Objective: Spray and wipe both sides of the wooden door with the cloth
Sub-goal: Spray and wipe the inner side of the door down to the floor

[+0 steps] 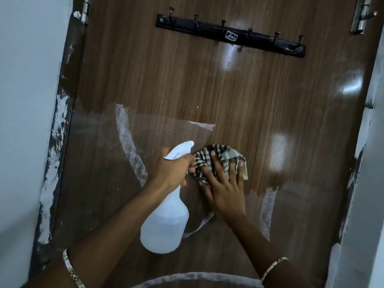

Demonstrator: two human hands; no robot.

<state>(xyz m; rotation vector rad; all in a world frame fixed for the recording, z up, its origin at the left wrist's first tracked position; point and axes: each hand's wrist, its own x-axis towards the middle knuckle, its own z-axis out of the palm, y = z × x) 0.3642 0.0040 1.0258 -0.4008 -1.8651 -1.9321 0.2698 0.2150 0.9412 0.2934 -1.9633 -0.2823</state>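
Observation:
The brown wooden door (166, 84) fills the head view, with wet streaks and spray mist across its lower half. My left hand (170, 169) grips the neck of a white translucent spray bottle (164, 223), whose body hangs below the hand in front of the door. My right hand (224, 188) lies flat against the door with its fingers spread on a black-and-cream checked cloth (220, 154), pressing it to the wood just right of the bottle's nozzle.
A black coat-hook rail (230, 36) with several hooks is screwed to the door above. Hinges (85, 11) sit at the top left, a metal latch (359, 17) at the top right. White walls (27, 100) with paint-smeared frame edges flank the door.

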